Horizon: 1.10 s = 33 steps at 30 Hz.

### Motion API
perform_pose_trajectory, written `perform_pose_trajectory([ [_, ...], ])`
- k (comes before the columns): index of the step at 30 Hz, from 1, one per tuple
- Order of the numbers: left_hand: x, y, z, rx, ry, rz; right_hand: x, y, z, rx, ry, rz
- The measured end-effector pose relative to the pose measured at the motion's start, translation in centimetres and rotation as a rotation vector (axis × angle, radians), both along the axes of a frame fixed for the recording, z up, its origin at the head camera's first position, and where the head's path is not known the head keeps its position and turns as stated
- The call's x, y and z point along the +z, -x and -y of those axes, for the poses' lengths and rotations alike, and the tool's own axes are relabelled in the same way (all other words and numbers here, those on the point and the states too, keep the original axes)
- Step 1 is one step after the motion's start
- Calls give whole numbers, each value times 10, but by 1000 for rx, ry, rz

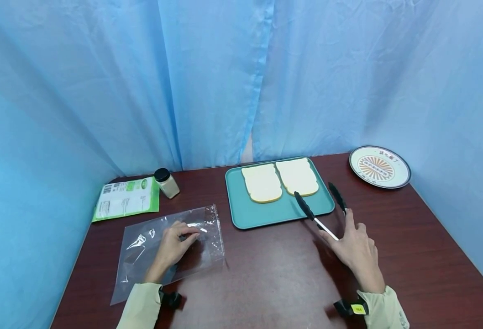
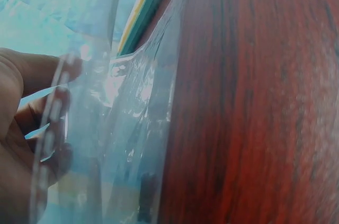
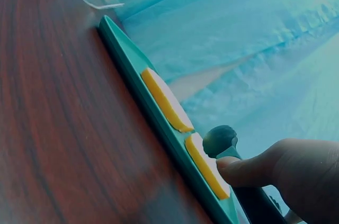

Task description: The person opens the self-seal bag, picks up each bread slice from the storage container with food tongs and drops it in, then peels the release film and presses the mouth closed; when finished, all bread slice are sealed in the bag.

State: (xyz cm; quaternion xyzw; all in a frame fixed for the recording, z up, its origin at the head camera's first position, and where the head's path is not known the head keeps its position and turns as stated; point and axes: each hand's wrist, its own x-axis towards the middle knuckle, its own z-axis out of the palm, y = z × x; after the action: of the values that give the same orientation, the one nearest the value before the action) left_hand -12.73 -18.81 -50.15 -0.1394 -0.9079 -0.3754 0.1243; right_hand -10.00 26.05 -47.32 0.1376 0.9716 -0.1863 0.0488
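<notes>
My left hand [image 1: 173,244] pinches the film of a clear plastic bag [image 1: 136,265] at the left of the table. In the left wrist view, several fingertips show through the bag [image 2: 132,107]. My right hand [image 1: 356,246] grips a pair of tongs [image 1: 305,208] with black tips and spread arms. One tip overlaps the front edge of the right bread slice [image 1: 296,176]; the other points past the right side of the teal tray [image 1: 266,220]. A second bread slice [image 1: 262,183] lies beside the first on that tray. In the right wrist view my thumb [image 3: 249,171] presses along the tongs.
A green and white packet [image 1: 126,199] lies at the back left, and a small jar [image 1: 168,185] with a black lid stands beside it. At the back right is a patterned plate [image 1: 380,179]. A blue curtain [image 1: 208,91] hangs behind the dark wooden table [image 1: 262,274].
</notes>
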Motion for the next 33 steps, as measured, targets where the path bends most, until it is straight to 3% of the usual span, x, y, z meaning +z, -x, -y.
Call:
perform_pose_trajectory([
  [6, 1, 0, 0, 5, 2, 19, 1, 5, 10, 0, 13, -11],
  [16, 0, 0, -1, -10, 1, -17, -6, 16, 24, -26, 11, -9],
  [21, 1, 0, -2, -4, -4, 7, -7, 21, 29, -34, 6, -19],
  [33, 2, 0, -3, -5, -3, 12, -4, 28, 40, -42, 18, 18],
])
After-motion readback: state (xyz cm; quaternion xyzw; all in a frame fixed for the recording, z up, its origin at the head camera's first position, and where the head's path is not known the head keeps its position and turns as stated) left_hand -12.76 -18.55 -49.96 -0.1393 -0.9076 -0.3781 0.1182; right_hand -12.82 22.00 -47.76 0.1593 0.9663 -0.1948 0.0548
